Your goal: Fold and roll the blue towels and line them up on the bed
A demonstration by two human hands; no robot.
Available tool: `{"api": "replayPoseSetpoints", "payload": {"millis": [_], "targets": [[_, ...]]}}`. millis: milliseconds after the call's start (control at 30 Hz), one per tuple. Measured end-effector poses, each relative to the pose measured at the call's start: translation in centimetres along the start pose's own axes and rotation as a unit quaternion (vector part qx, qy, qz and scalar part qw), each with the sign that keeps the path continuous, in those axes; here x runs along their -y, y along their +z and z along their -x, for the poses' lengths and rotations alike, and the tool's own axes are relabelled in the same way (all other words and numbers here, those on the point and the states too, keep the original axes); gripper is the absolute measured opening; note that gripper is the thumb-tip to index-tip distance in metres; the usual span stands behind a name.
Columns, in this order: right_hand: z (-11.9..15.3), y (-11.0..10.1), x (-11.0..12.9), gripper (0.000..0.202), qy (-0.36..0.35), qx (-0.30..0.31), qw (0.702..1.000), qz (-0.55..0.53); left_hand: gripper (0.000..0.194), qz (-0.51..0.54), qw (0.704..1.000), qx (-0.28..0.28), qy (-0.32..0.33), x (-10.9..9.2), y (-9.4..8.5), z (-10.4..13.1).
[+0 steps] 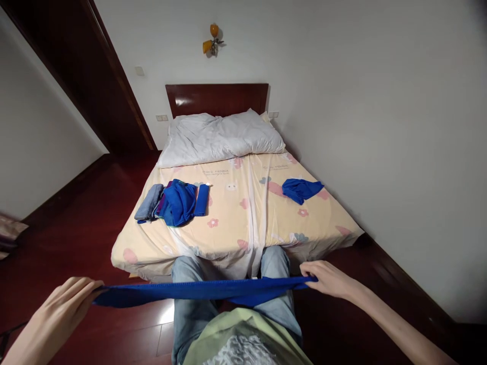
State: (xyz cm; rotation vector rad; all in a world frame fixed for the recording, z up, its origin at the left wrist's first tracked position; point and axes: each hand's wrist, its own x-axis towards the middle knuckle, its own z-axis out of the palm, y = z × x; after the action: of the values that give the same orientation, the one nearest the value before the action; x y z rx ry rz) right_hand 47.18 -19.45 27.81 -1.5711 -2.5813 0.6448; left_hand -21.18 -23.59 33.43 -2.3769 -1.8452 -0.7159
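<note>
A long strip of blue cloth (178,291) is stretched level across my lap, in front of my knees. My left hand (72,299) pinches its left end, and my right hand (325,278) grips the right end with the fingers closed. On the left of the bed lie a folded grey-blue garment (149,203), a bunched blue cloth (178,202) with some purple beside it, and a narrow folded blue cloth (202,199). Another crumpled blue cloth (301,190) rests on the right side of the bed.
The bed (224,228) has a cream sheet printed with carrots and flowers. A rumpled white quilt (220,139) lies against the dark wooden headboard (218,98). A wall lamp (213,40) hangs above. Dark red flooring (87,213) runs along the left.
</note>
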Motion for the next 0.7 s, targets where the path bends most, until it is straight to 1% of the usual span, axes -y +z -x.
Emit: {"api": "replayPoseSetpoints", "payload": {"millis": [67,100,233,367,467,533,600,667,700], "targets": [[0.0,-1.8,-1.2,0.009,0.025,-0.033,0.999,-0.024,0.022,-0.031,0.999,0.008,0.030,0.0,0.6,-1.6],[0.0,-2.8,-1.9,0.012,0.038,-0.049,0.998,-0.034,0.025,-0.043,0.998,0.015,0.035,-0.2,0.8,-2.7],[0.0,-6.7,-5.4,0.024,0.072,-0.114,0.990,-0.050,0.032,-0.033,0.999,0.032,0.025,-1.8,1.6,-7.8],[0.3,-10.7,-8.8,0.029,0.079,-0.181,0.980,-0.009,0.037,0.016,0.999,0.018,0.035,-3.5,2.4,-13.2],[1.1,-13.3,-10.3,0.027,0.084,-0.241,0.966,0.038,0.044,0.026,0.999,-0.003,0.045,-4.8,2.9,-16.6],[1.7,-14.5,-10.9,0.026,0.090,-0.278,0.954,0.071,0.046,0.030,0.998,-0.031,0.051,-5.9,3.1,-18.4],[2.4,-15.2,-11.1,0.024,0.105,-0.300,0.943,0.100,0.048,0.036,0.996,-0.060,0.056,-7.1,3.1,-19.7],[3.1,-15.7,-11.3,0.022,0.136,-0.301,0.937,0.111,0.050,0.025,0.996,-0.069,0.058,-8.1,3.0,-20.7],[3.4,-15.8,-11.3,0.022,0.153,-0.293,0.938,0.107,0.052,0.013,0.996,-0.059,0.059,-8.4,2.9,-21.1]]}}
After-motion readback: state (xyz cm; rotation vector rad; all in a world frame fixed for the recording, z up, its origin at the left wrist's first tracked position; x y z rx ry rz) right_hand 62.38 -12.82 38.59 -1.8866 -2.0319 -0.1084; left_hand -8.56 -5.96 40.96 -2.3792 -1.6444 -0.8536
